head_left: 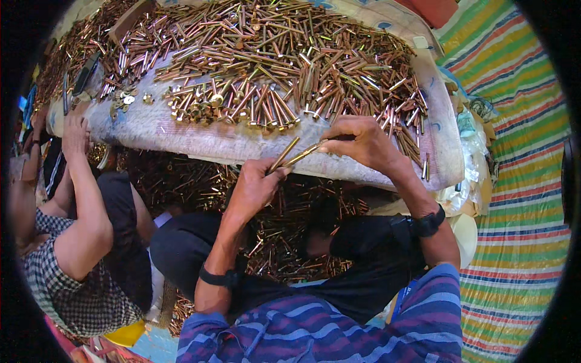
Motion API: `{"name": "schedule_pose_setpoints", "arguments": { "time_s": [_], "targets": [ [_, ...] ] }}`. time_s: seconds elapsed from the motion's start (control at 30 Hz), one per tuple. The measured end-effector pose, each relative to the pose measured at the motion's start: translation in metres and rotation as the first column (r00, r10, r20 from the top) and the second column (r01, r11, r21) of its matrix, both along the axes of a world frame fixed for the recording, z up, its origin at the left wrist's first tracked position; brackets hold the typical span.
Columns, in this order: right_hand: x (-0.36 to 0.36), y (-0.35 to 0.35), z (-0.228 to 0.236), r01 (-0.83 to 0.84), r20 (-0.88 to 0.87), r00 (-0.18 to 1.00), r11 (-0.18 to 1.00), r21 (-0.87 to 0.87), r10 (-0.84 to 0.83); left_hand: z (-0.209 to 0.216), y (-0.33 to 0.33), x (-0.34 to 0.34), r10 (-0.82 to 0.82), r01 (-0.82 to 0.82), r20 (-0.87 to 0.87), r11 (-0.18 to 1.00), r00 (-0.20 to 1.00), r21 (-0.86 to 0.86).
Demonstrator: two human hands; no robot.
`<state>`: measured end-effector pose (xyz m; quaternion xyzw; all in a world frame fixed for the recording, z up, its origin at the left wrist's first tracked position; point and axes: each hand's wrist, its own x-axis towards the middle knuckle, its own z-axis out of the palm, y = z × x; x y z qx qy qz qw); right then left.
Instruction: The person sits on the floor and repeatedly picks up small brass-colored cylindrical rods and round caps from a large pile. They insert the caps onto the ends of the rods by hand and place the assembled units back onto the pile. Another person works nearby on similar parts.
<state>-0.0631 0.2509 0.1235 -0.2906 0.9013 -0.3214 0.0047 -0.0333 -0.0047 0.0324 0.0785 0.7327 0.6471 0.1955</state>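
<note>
My left hand point(257, 186) is closed around two long brass-coloured bolts. One bolt point(285, 151) sticks up at a slant from between the fingers. The other bolt point(302, 155) points toward my right hand point(360, 144), which pinches its far end between thumb and fingertips. Whether a small nut or washer sits under those fingertips, I cannot make out. Both hands are just over the near edge of a padded, cloth-covered work surface point(218, 145). Beyond them lies a wide heap of similar bolts point(266, 54), and a row of headed bolts point(257, 112) lies along its near side.
Flat washers point(123, 101) lie at the left of the surface. More bolts point(181, 181) are piled below, around my legs. At the left, a co-worker in a checked shirt point(85, 290) has a hand point(75, 134) on the edge. Striped sheeting point(520, 199) covers the right side.
</note>
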Motion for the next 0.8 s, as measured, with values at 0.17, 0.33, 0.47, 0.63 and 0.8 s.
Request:
{"name": "schedule_pose_setpoints", "arguments": {
  "time_s": [0.17, 0.33, 0.47, 0.63, 0.8],
  "targets": [
    [0.0014, 0.0026, -0.0008, 0.015, 0.057, 0.998, 0.999, 0.033, -0.017, 0.0034, -0.0005, 0.0014, 0.005, -0.003, 0.055, 1.0, 0.998, -0.028],
    [0.0014, 0.0025, -0.0017, 0.018, 0.09, 0.996, 1.0, 0.025, -0.02, 0.0081, -0.001, 0.0024, -0.015, 0.011, 0.102, 0.999, 0.995, 0.032],
    [0.0009, 0.0032, -0.0016, 0.015, 0.099, 0.995, 1.0, 0.01, -0.016, 0.0087, -0.002, 0.0029, -0.032, 0.018, 0.163, 0.996, 0.986, 0.084],
    [0.0017, 0.0057, -0.0017, -0.01, 0.105, 0.994, 1.0, 0.011, 0.009, 0.008, -0.0021, 0.0029, -0.045, 0.033, 0.166, 0.997, 0.985, 0.075],
    [0.0018, 0.007, -0.0005, -0.034, 0.084, 0.996, 0.999, 0.034, 0.031, 0.0102, -0.003, 0.0025, -0.074, 0.054, 0.219, 0.994, 0.973, 0.095]
  ]
}}
